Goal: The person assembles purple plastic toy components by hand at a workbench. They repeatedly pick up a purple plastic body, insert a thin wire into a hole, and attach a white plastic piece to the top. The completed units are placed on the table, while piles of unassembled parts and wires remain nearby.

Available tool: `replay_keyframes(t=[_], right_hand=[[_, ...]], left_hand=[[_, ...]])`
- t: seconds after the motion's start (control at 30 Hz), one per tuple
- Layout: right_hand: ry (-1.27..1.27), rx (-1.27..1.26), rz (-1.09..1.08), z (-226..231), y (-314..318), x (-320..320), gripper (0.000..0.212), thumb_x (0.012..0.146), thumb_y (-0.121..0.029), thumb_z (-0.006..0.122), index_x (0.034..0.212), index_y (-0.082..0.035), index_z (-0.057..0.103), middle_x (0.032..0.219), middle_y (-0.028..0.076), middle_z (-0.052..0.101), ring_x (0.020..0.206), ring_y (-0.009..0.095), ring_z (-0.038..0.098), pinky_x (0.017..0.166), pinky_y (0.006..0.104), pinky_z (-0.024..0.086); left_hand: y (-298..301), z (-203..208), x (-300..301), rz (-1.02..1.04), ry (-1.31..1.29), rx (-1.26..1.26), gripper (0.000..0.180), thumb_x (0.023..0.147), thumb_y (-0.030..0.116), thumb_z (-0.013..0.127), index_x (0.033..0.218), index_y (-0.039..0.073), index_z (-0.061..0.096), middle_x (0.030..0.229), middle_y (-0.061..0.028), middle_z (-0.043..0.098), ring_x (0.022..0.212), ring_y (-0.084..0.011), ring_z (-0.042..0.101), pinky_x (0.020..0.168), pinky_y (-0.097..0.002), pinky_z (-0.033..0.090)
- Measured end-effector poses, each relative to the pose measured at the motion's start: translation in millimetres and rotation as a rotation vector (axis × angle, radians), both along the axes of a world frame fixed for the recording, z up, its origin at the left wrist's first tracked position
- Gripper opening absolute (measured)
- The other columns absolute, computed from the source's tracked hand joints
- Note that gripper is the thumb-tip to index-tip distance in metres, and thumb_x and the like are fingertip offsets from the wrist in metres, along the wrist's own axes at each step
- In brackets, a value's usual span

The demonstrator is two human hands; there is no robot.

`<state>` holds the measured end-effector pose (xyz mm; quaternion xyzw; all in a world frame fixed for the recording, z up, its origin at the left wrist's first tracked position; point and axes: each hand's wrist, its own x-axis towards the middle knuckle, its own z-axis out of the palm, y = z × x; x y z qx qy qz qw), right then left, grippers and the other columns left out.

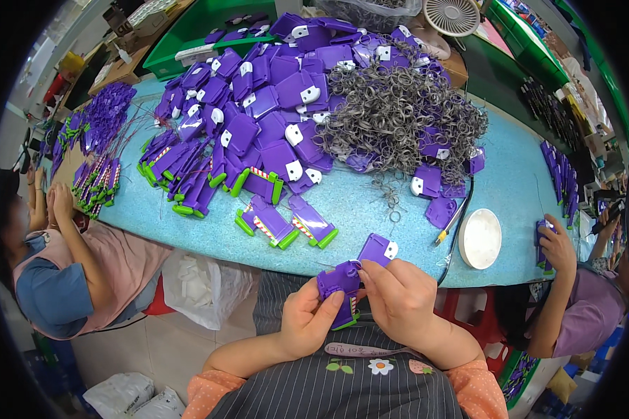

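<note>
I see my left hand and right hand meeting just above my striped apron, both clenched around one purple toy part with a green edge. The left thumb presses its face; the right fingers pinch its upper corner, where a small metal ring seems to sit, though I cannot tell for sure. I judge the part light, stiff moulded plastic, a little slick, so gripping its flat sides is safest.

Just past the fingers, at the rim of the blue counter, lies another purple piece with a white tab. To their right rests a round white dish. Further out lie assembled purple-and-green units bearing striped red-and-white stickers, then a heap of purple shells and a tangle of grey metal rings. Beyond stands a green bin. Co-workers sit at each side.
</note>
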<state>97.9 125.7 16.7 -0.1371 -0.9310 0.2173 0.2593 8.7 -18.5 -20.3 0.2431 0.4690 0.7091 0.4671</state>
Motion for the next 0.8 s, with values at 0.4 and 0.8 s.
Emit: replay_keyframes(t=[0.4, 0.8], right_hand=[[-0.129, -0.157, -0.016, 1.1, 6.3, 0.7, 0.009, 0.078, -0.007, 0.064, 0.085, -0.002, 0.062, 0.062, 0.007, 0.051, 0.051, 0.023, 0.055, 0.044, 0.0338, 0.042], [-0.269, -0.618, 0.202, 3.6, 28.5, -3.1, 0.007, 0.084, -0.006, 0.059, 0.083, 0.001, 0.059, 0.075, 0.012, 0.053, 0.069, 0.026, 0.056, 0.061, 0.0334, 0.045]], left_hand=[[3.9, -11.7, -3.6, -0.027, 0.102, -0.098, 0.03, 0.095, 0.006, 0.044, 0.122, -0.005, 0.048, 0.103, -0.0118, 0.066, 0.092, -0.0109, 0.061, 0.076, -0.0229, 0.048], [6.1, -1.4, -6.8, -0.143, 0.816, -0.088, 0.028, 0.085, 0.004, 0.057, 0.112, -0.004, 0.053, 0.089, -0.0179, 0.064, 0.074, -0.0277, 0.066, 0.065, -0.033, 0.052]])
